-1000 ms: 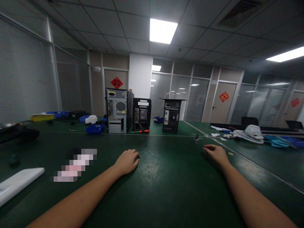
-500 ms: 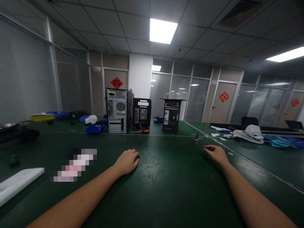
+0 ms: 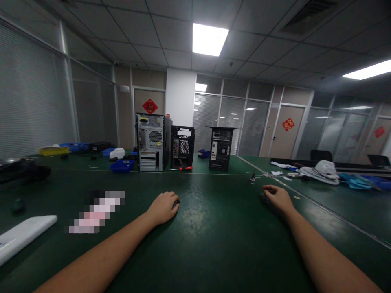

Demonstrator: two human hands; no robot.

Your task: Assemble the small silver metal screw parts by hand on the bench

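Note:
My left hand (image 3: pixel 163 208) rests on the green tabletop with its fingers curled down. A small dark thing (image 3: pixel 175 203) shows under the fingertips, mostly hidden, so I cannot tell its kind. Further right, my right hand (image 3: pixel 277 199) hovers low over the table, thumb and fingers brought together. Whether anything small sits in that pinch I cannot make out; a dark patch lies below it. Just beyond the right hand a small metal piece with a pointed top (image 3: pixel 252 178) stands upright on the table.
Across the back stand a large computer case (image 3: pixel 150 142), an open black case frame (image 3: pixel 182 147) and another black case (image 3: pixel 220 150). A red-handled screwdriver (image 3: pixel 185 168) and a blue tray (image 3: pixel 122 165) lie before them. A white box-like object (image 3: pixel 27 234) is at left, a white hat-shaped item (image 3: pixel 324 173) at right.
My right hand has lifted very slightly, and its fingertips have shifted a little. My left hand stays in the same place.

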